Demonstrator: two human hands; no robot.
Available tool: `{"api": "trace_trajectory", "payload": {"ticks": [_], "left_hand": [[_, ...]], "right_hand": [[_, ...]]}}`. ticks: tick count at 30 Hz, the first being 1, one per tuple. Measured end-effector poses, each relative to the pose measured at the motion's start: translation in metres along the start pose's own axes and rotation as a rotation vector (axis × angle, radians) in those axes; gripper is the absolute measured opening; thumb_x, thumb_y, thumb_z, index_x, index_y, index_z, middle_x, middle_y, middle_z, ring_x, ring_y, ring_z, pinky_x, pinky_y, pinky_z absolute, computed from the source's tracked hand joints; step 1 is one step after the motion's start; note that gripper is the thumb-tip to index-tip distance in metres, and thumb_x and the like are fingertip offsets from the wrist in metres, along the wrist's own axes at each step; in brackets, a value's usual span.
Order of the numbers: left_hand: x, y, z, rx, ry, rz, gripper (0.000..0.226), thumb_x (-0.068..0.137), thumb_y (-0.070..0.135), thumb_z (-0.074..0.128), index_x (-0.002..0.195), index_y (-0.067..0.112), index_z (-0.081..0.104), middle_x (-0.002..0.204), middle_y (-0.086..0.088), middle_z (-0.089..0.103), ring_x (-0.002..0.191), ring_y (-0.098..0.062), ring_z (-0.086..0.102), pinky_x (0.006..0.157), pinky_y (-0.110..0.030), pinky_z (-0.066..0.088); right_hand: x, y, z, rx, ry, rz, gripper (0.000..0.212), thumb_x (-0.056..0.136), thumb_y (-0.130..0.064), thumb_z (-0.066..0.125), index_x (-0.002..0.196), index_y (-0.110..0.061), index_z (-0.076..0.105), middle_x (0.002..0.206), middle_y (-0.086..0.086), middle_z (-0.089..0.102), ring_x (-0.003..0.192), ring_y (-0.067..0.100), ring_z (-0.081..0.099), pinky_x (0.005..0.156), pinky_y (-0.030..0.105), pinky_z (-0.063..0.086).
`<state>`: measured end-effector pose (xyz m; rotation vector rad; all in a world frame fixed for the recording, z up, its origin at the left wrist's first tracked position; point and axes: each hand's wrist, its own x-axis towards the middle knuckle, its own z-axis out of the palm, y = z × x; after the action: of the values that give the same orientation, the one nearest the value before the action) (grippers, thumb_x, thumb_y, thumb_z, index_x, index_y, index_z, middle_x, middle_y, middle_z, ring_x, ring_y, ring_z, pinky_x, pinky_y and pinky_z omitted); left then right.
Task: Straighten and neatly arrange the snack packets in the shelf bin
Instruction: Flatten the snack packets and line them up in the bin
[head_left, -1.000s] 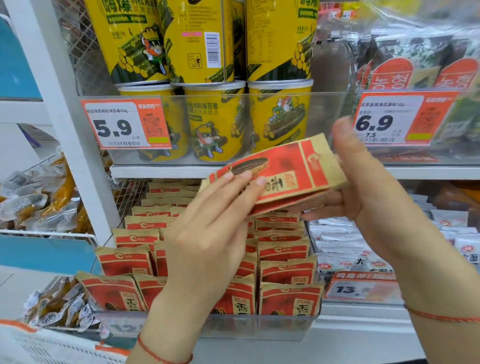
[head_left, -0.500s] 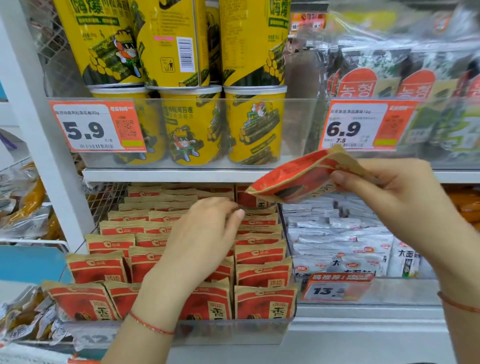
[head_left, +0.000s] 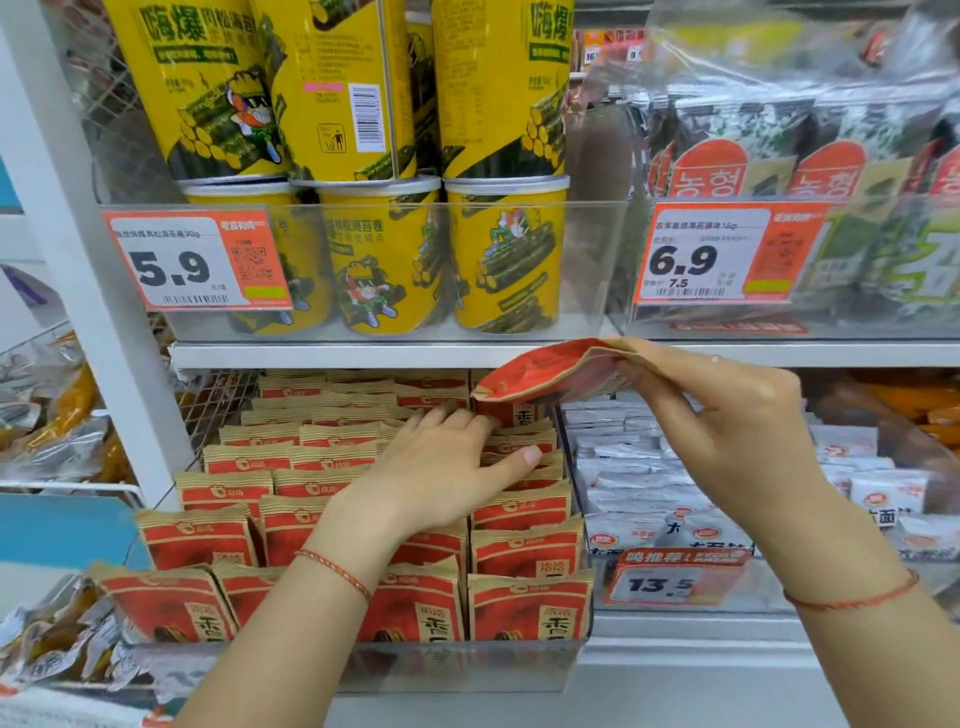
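1. One red-and-tan packet is being pinched at its right end by the right hand, thumb and fingers closing on the paper edge; it is hanging nearly flat in the air, just under the upper shelf edge and above the back of the bin.
2. Fingers of the left hand are lying mostly straight, grasping nothing, and are pressing into the rows of packets in the right-hand column, seemingly parting a gap there.
3. Judging by its sag and curl, the held packet is looking light, soft and crinkly; its matte paper skin is probably not slippery, but the loose contents would be shifting if it is tipped.
4. Taking it by the flat sealed top strip is looking like the safest hold, since squeezing the belly could be crushing what is inside.
5. Standing packets are filling the clear shelf bin in three columns, some leaning, so sliding the loose one in upright may be nudging its neighbours over.
6. Yellow cans are standing on the shelf above, white packets lying to the right.
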<state>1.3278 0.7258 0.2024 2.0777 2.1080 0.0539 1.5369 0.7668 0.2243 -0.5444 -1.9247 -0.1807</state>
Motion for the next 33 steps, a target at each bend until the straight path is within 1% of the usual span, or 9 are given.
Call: {"api": "trace_trajectory", "payload": {"ticks": [2,6,10,15,19,24,26,29,33], "left_hand": [[-0.003,-0.002,0.003,0.003,0.022,0.014,0.074,0.092,0.071,0.021,0.149,0.026,0.034,0.153,0.002,0.036,0.142,-0.021,0.026,0.118,-0.04,0.018],[-0.008,-0.004,0.008,0.009,0.054,0.042,0.073,0.093,0.069,0.02,0.149,0.025,0.034,0.153,0.004,0.035,0.144,-0.018,0.022,0.12,-0.038,0.012],[-0.007,-0.004,0.008,-0.001,0.042,0.042,0.074,0.093,0.069,0.019,0.151,0.025,0.031,0.156,0.004,0.031,0.146,-0.018,0.018,0.121,-0.038,0.01],[-0.005,-0.005,0.009,-0.013,0.043,0.033,0.071,0.093,0.069,0.021,0.151,0.028,0.029,0.158,0.004,0.027,0.148,-0.019,0.014,0.12,-0.039,0.008],[-0.005,-0.004,0.008,-0.031,0.032,0.027,0.071,0.094,0.068,0.023,0.151,0.028,0.027,0.159,0.004,0.024,0.149,-0.018,0.01,0.12,-0.038,0.007],[-0.006,-0.005,0.008,-0.042,0.03,0.028,0.07,0.093,0.069,0.023,0.151,0.03,0.029,0.158,0.006,0.026,0.148,-0.015,0.012,0.119,-0.038,0.008],[-0.006,-0.005,0.007,-0.051,0.023,0.027,0.07,0.092,0.07,0.022,0.151,0.031,0.028,0.158,0.007,0.026,0.148,-0.014,0.011,0.119,-0.038,0.008],[-0.005,-0.005,0.006,-0.056,0.019,0.025,0.071,0.091,0.07,0.022,0.151,0.032,0.027,0.158,0.008,0.024,0.148,-0.013,0.009,0.119,-0.037,0.007],[-0.005,-0.003,0.005,-0.056,0.025,0.02,0.069,0.092,0.07,0.024,0.151,0.034,0.026,0.159,0.009,0.022,0.148,-0.012,0.007,0.119,-0.034,0.005]], "right_hand": [[-0.003,-0.001,0.007,-0.008,0.001,-0.043,0.024,0.087,-0.012,0.061,0.109,-0.008,0.07,0.096,-0.001,0.072,0.086,0.007,0.057,0.073,0.004,0.04],[-0.014,0.006,0.027,-0.037,-0.099,-0.069,0.027,0.087,-0.013,0.058,0.111,-0.009,0.071,0.103,0.003,0.074,0.088,0.013,0.065,0.073,0.021,0.048],[-0.021,0.014,0.044,-0.124,-0.253,-0.007,0.032,0.091,-0.026,0.047,0.105,-0.013,0.073,0.077,0.004,0.074,0.06,0.025,0.067,0.054,0.031,0.048],[-0.014,0.017,0.07,-0.291,-0.381,0.052,0.03,0.093,-0.029,0.047,0.082,-0.007,0.065,0.051,0.008,0.057,0.041,0.032,0.056,0.036,0.029,0.038],[0.004,0.021,0.085,-0.386,-0.641,0.158,0.029,0.102,-0.03,0.04,0.114,-0.012,0.06,0.091,0.014,0.07,0.084,0.037,0.066,0.061,0.034,0.04],[0.008,0.033,0.105,-0.253,-0.662,0.427,0.038,0.098,-0.034,0.049,0.129,-0.012,0.054,0.123,0.013,0.062,0.11,0.032,0.058,0.085,0.034,0.045],[0.007,0.045,0.105,-0.079,-0.614,0.651,0.042,0.093,-0.037,0.059,0.127,-0.013,0.057,0.124,0.01,0.063,0.116,0.029,0.057,0.093,0.032,0.044],[0.001,0.053,0.1,0.158,-0.477,0.771,0.024,0.088,-0.031,0.067,0.105,-0.013,0.068,0.105,0.007,0.072,0.104,0.027,0.064,0.092,0.038,0.048],[0.004,0.052,0.103,0.055,-0.566,0.744,0.031,0.09,-0.039,0.062,0.109,-0.016,0.07,0.112,0.005,0.07,0.107,0.026,0.062,0.092,0.037,0.048]]}}
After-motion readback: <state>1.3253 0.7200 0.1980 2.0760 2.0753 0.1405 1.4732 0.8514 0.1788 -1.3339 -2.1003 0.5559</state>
